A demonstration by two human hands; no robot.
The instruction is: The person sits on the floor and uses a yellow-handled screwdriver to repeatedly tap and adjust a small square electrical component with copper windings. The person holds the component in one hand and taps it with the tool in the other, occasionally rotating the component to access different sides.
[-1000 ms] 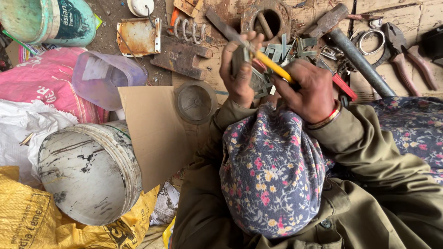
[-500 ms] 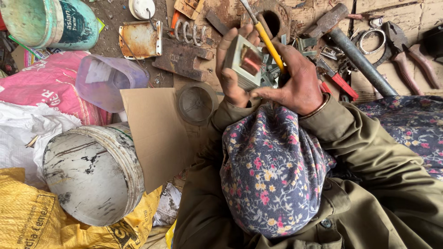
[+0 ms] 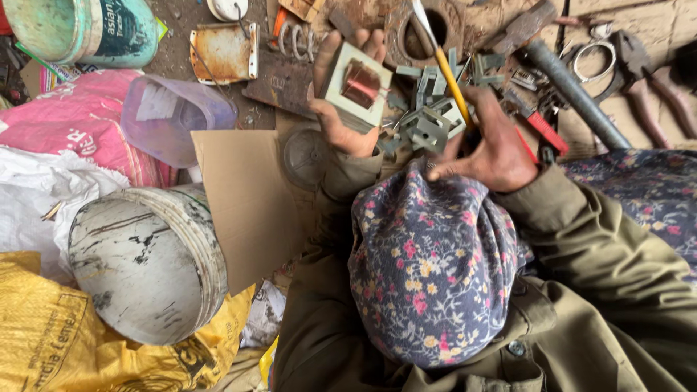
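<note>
Transformer core (image 3: pixel 357 86) with its copper coil sits up in your left hand (image 3: pixel 341 109), above the cluttered floor.
Your left fingers wrap around its pale frame; your right hand (image 3: pixel 494 141) is closed around a yellow-handled screwdriver (image 3: pixel 451 76) just beside it.

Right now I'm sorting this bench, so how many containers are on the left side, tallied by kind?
Buckets: 2, a green one and a whitish overturned one
Clear plastic jug: 1
Sacks: 3, pink, white, yellow
Total: 6
</note>
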